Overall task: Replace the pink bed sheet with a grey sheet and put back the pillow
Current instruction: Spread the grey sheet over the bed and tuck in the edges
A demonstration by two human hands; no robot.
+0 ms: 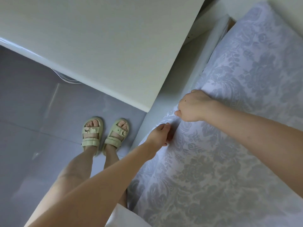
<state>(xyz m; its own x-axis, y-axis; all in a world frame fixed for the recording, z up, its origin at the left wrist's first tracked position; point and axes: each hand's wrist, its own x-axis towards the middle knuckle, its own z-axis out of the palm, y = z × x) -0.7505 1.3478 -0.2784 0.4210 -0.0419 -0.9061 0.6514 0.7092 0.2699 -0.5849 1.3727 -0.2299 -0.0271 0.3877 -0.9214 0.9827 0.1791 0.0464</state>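
- A white garment [129,217] sat at 6 o'clock of the view. It was cut off by the frame, and its type could not be determined.
- The left hand [159,135] lay just right of centre. Its fingers were extended and together, resting against the side edge of the grey sheet [229,161]. The fingertips ran into a fold, so a pinch could not be confirmed.
- The right hand [194,106] sat close by at 1 o'clock of the left hand. Its fingers were curled and gripped a bunched fold at the same edge.
- The grey sheet, floral-patterned, covered the bed from 5 o'clock to 1 o'clock and draped over the near side.
- Handling estimate: the sheet was light, soft and limp, and likely to wrinkle and slide. Grip it at the hem or a corner with both hands, not on the flat middle.
- Pale sandals [105,136] stood on the grey floor [32,112] at 9 o'clock of the left hand.
- A white bed rail [211,51] ran toward 1 o'clock, and a white cabinet [101,46] filled 11 o'clock.
- Not in view: the pink sheet, the pillow and the sheet's lower hem. The far side of the bed was cut off at 3 o'clock.
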